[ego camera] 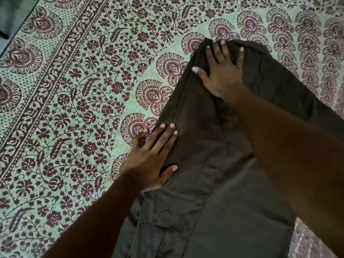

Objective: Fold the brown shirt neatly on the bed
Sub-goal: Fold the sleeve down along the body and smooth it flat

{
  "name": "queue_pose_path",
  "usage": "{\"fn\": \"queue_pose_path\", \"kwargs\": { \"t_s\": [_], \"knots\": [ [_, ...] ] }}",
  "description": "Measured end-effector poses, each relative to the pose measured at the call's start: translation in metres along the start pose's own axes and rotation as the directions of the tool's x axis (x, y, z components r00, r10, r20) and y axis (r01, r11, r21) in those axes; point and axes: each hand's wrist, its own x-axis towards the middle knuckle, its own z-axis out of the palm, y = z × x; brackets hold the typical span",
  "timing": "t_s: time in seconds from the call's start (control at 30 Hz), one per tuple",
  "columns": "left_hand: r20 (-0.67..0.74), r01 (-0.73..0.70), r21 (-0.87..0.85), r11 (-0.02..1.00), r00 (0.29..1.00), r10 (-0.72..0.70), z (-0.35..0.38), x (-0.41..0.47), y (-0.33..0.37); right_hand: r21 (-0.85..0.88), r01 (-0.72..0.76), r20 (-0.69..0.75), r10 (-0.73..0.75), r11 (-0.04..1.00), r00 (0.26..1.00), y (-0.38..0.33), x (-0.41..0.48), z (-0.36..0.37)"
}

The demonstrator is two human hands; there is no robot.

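Open bed (pixel 74 90) is seen all along the left of the brown shirt (pixel 214 192), and passage is offered there. The shirt's left edge is blocked midway by the left hand (pixel 150 159), laid flat across it. Its far end is covered by the right hand (pixel 221 71), fingers spread, and the right side is crossed by that forearm.

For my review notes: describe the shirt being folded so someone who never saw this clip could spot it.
A pale green bedsheet printed with maroon flowers fills the view. On its right side lies the brown shirt, a long strip with the left hand flat on its left edge and the right hand flat near its far end. It is the only plain, unpatterned cloth there.
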Motion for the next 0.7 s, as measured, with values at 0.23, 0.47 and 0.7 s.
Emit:
{"fn": "queue_pose_path", "kwargs": {
  "t_s": [0.23,0.47,0.7],
  "knots": [
    [-0.006,-0.01,-0.04,0.999,1.0,0.01,-0.003,-0.001,0.0,0.165,-0.001,-0.104,0.019,0.986,0.994,-0.042,-0.092,-0.002],
    [-0.035,-0.027,-0.006,1.0,0.999,0.027,0.002,-0.003,0.002,0.097,0.053,0.041,-0.058,0.994,0.997,-0.054,-0.269,0.046],
    [-0.049,-0.029,-0.025,0.999,0.998,0.028,-0.005,-0.005,0.007,0.233,-0.059,0.082,0.041,0.971,0.996,-0.054,-0.325,0.038]
  ]
}}
